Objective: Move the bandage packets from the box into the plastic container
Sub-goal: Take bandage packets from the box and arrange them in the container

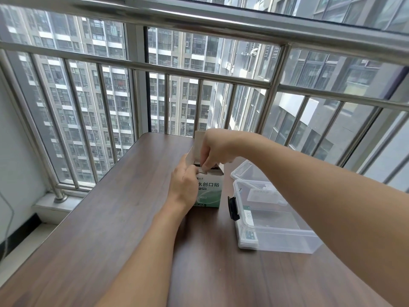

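Observation:
A white and green bandage box point(209, 191) stands upright on the wooden table point(110, 218), its top flaps open. My left hand point(183, 182) grips the box's left side. From above, my right hand point(212, 151) reaches into the open top, and its fingertips pinch the upper edge of bandage packets point(202, 170) still inside. Just right of the box stands the clear plastic container point(276, 235), open, with a few white and green packets lying inside along its left wall and far end.
The container's clear lid point(243, 171) lies on the table behind it. A black clip point(233, 208) sticks out from the container's left rim. A steel railing point(199, 74) and window run along the table's far edge and right side.

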`<state>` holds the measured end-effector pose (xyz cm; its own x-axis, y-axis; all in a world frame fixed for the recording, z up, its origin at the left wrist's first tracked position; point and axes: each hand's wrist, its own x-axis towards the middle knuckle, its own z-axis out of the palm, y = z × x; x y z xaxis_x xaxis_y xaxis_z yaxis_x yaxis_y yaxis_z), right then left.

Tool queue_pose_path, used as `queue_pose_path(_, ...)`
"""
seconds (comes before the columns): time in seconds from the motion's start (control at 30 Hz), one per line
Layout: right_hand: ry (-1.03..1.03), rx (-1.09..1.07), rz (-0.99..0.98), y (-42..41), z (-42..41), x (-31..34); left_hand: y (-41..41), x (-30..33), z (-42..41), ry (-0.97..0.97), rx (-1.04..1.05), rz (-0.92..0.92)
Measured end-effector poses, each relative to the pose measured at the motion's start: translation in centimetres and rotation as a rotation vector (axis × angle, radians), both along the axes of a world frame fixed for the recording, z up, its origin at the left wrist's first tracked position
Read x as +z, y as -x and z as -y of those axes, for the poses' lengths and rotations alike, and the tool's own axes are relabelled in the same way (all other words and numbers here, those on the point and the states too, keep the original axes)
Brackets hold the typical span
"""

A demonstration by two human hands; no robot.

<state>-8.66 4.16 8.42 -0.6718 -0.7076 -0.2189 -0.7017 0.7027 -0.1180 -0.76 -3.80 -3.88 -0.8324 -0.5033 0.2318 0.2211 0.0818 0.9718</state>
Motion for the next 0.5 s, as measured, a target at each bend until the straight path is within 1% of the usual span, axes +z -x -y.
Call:
queue_pose_path(0.27, 0.026, -0.005, -0.03, 0.15, 0.17, -0.28, -0.17, 0.14, -0.01, 0.019, 0.007, -0.004)
queue_pose_path(0.43, 0.069, 0.013, -0.122, 0.12, 0.13, -0.69, -0.05, 0.21, -0.05, 0.011, 0.031, 0.019)
queue_pose_path(0.5, 0.045, 0.02, -0.153, -0.1, 0.31, -0.9, -0.04, 0.24, -0.01, 0.038, 0.012, 0.007)
